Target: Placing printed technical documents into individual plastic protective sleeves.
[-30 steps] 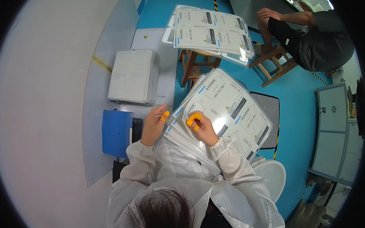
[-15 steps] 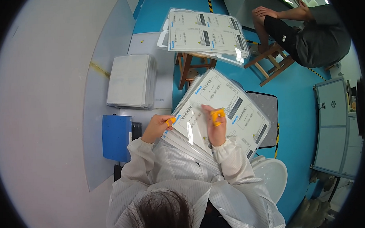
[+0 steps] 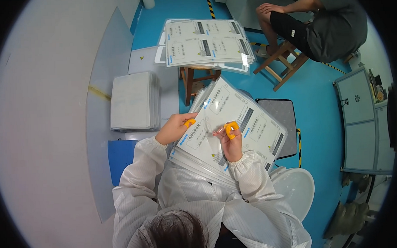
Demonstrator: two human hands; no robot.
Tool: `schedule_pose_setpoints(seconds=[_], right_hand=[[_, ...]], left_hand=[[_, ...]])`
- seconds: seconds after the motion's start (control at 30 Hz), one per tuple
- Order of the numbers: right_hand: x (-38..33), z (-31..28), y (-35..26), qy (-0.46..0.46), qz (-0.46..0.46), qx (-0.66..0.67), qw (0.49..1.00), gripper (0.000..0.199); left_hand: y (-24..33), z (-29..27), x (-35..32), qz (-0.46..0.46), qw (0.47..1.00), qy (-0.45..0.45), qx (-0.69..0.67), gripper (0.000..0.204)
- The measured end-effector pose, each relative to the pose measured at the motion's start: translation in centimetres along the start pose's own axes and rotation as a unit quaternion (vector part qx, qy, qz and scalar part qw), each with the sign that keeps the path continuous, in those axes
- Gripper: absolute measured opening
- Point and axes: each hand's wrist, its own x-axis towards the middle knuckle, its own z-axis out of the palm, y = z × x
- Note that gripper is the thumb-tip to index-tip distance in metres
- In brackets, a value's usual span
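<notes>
Stack of printed sheets: a pile of large white laminated sheets is rested on the lap, directly under both hands; it is kept there, it is judged, so the top sheet can be worked at close range.

Left hand: closed on the stack's left edge, an orange finger cot on the fingertip; the pile appears to be steadied by this hold.

Right hand: lifted just above the top sheet's middle, fingers curled and pinched together, orange cots on the tips; a thin clear film seems to be pinched, but what exactly is grasped cannot be told.

Long axis: the stack is laid diagonally, running from beside the left grip away to the far right, past the right hand.

Facing: the printed side is turned up; the near corner is pointed toward the body, between the two sleeves.

Beyond the grips: a second pile of like sheets is set on a wooden stool, well ahead of both hands.

Left of the left hand: a stack of plain white sheets is laid on a grey table.

Far right: another person is seated on a stool, well apart.
</notes>
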Motion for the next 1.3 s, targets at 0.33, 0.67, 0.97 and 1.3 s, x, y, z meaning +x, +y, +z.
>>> schedule_pose_setpoints(seconds=[0.33, 0.67, 0.97, 1.3], right_hand=[[-9.4, -20.2, -28.9, 0.023, -0.236, 0.153, 0.959, 0.012], [-23.5, -27.6, -37.4, 0.198, -0.468, 0.097, 0.856, 0.016], [-25.2, -8.8, -32.4, 0.107, -0.514, -0.02, 0.851, 0.023], [-16.6, 0.4, -23.9, -0.118, -0.363, 0.01, 0.924, 0.015]], left_hand=[[-3.0, -8.0, 2.6, 0.018, 0.987, 0.153, -0.051, 0.023], [-6.0, -13.6, 10.9, 0.047, 0.909, 0.326, -0.256, 0.026], [-8.8, -15.4, 17.8, 0.018, 0.901, 0.417, -0.118, 0.022], [-8.7, -15.2, 17.3, -0.012, 0.862, 0.475, 0.179, 0.028]])
